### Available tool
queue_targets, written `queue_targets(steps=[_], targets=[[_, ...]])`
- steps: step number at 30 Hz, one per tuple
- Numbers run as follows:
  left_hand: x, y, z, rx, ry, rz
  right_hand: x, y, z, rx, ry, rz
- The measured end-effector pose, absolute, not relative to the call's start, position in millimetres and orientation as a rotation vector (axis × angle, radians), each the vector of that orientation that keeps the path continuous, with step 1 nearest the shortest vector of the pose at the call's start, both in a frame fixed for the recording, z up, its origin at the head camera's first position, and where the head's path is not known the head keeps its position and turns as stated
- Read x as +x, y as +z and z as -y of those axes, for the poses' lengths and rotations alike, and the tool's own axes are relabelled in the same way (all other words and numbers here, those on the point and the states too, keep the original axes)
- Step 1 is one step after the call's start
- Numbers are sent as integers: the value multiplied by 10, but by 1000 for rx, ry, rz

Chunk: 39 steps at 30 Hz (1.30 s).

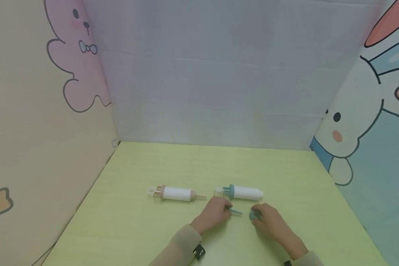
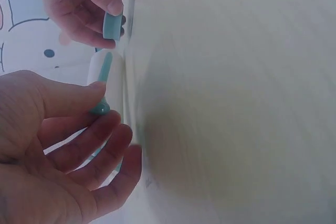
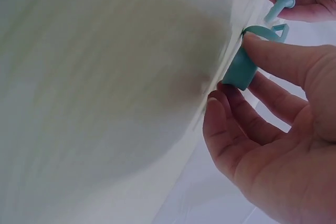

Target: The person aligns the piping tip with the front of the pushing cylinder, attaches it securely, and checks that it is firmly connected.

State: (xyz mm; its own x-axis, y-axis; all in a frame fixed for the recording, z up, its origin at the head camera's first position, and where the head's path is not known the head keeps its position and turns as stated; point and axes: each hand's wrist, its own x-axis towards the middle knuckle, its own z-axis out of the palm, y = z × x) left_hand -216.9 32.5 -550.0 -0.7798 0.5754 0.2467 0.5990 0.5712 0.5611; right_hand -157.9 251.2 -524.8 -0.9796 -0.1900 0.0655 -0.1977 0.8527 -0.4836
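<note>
My left hand [image 1: 215, 212] pinches a thin teal nozzle [image 1: 235, 211] between thumb and fingertips, its narrow end pointing right. In the left wrist view the nozzle [image 2: 104, 74] shows a wider round base near the thumb. My right hand [image 1: 270, 218] grips a short round teal cap [image 1: 252, 215] by its edge. The cap [image 3: 240, 71] looks like a shallow ring in the right wrist view, apart from the nozzle. Just beyond the hands lies a white syringe [image 1: 247, 193] with a teal collar [image 1: 231, 191] and a bare white front end.
A second white syringe [image 1: 177, 194] with pinkish-brown fittings and a thin nozzle lies to the left, its ring handle [image 1: 151, 191] facing left. Both lie on a yellow-green table [image 1: 136, 229]. A pale curtain [image 1: 199, 74] and cartoon-printed side walls surround the table.
</note>
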Motion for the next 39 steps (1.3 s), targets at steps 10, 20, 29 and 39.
queue_targets(steps=[10,20,29,39], targets=[[-2174,-5365,-217,-991,-1093,2688,-1637,-5168,-2485,336,820,2907],[-2173,-5287,-117,-929,-1161,2713,-1701,-5095,-2388,355,940,2848],[-2182,-5278,-63,-908,-1202,2703,-1710,-5097,-2286,405,1102,2789],[-2161,-5223,-50,-903,-1220,2704,-1728,-5071,-2191,391,1323,2763]])
